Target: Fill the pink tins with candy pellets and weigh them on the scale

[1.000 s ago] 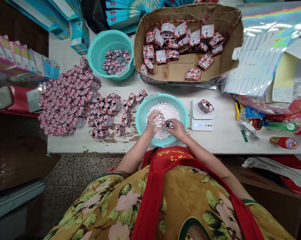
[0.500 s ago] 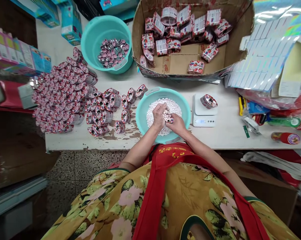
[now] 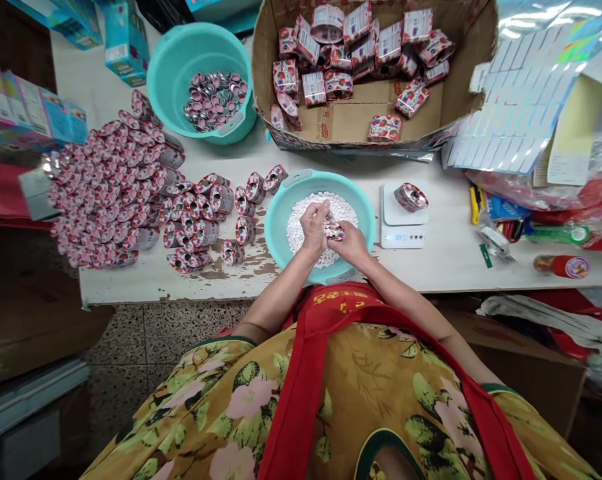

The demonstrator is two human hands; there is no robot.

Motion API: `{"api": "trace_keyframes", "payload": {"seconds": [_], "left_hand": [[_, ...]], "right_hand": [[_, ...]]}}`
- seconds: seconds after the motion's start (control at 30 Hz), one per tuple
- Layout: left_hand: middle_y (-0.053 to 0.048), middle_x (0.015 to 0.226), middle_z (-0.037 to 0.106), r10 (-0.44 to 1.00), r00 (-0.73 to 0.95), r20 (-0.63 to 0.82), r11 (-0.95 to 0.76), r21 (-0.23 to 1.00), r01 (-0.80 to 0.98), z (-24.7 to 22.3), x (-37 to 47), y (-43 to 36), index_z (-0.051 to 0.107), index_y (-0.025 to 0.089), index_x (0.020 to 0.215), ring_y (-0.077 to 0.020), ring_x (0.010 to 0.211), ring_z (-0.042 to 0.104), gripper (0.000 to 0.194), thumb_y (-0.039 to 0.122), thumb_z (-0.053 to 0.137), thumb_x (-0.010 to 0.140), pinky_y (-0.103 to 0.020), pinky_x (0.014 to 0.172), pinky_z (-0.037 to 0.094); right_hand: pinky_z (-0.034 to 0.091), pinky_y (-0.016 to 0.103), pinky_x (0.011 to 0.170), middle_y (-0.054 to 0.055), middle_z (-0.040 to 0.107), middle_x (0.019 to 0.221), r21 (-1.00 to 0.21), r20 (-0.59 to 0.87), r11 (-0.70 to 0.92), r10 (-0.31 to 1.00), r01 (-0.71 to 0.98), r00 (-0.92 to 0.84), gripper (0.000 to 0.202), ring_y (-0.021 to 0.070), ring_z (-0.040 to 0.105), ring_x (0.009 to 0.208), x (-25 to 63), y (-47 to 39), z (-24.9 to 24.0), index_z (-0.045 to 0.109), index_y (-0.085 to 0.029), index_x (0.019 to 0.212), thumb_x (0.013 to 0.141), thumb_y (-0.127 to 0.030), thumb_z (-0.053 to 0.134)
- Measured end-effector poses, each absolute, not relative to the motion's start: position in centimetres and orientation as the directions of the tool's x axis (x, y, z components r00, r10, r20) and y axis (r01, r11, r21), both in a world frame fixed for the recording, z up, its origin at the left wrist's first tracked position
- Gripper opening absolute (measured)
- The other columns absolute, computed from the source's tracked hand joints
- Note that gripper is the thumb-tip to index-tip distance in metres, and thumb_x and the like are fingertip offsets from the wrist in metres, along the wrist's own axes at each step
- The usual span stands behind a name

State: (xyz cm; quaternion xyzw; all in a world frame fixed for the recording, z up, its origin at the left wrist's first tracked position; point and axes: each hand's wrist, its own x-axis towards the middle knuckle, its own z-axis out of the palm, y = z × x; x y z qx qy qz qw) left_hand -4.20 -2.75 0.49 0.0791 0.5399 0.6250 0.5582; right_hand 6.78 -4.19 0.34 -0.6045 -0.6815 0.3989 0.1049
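My left hand is cupped over the turquoise basin, its curled fingers around some small white pieces. Beside it, my right hand grips a small printed container whose top faces my left hand, with white pieces at its mouth. Under both hands lies a heap of white pieces in the basin. To the right, a white scale bears another printed container. Several open-topped containers stand left of the basin.
A large pile of printed containers covers the table's left side. Behind it a turquoise tub holds small round lids. A cardboard box with more containers stands at the back. Label sheets and a red-wrapped jar lie at right.
The view has shifted slightly, so everything sits a little further left. Fewer white pieces show between my hands, which stay close together over the basin.
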Motion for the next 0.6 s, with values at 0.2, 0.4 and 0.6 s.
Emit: {"api": "trace_keyframes", "payload": {"seconds": [0.2, 0.4, 0.6], "left_hand": [[0.006, 0.058, 0.045, 0.771, -0.475, -0.424, 0.086, 0.808, -0.583, 0.6, -3.6, -2.5, 0.048, 0.019, 0.067, -0.0069, 0.05, 0.046, 0.042, 0.045, 0.076, 0.085, -0.021, 0.054, 0.042], [0.006, 0.055, 0.044, 0.805, -0.452, -0.386, 0.078, 0.823, -0.563, 1.4, -3.0, -2.9, 0.048, 0.019, 0.065, -0.007, 0.048, 0.045, 0.043, 0.045, 0.075, 0.086, -0.021, 0.053, 0.04], [0.006, 0.053, 0.044, 0.844, -0.362, -0.395, 0.116, 0.794, -0.596, 1.7, -2.6, -2.9, 0.05, 0.019, 0.069, -0.0067, 0.044, 0.043, 0.043, 0.049, 0.078, 0.085, -0.021, 0.046, 0.036]], "right_hand": [[0.052, 0.038, 0.092, 0.005, 0.07, 0.108, -0.76, -0.255, -0.021, 0.929, 0.649, -0.269, 0.035, 0.0261, 0.065, 0.103, 7.4, -4.1, 0.6, 0.067, -0.022, 0.103, 0.068, -0.022, 0.069], [0.052, 0.039, 0.092, 0.008, 0.072, 0.108, -0.78, -0.263, -0.066, 0.937, 0.622, -0.231, 0.034, 0.0269, 0.067, 0.102, 7.2, -4.3, 0.7, 0.068, -0.02, 0.103, 0.07, -0.027, 0.072], [0.052, 0.037, 0.088, 0.005, 0.071, 0.099, -0.787, -0.265, -0.074, 0.937, 0.612, -0.227, 0.028, 0.0251, 0.066, 0.095, 7.6, -4.0, 1.0, 0.066, -0.021, 0.096, 0.07, -0.031, 0.07]]}}
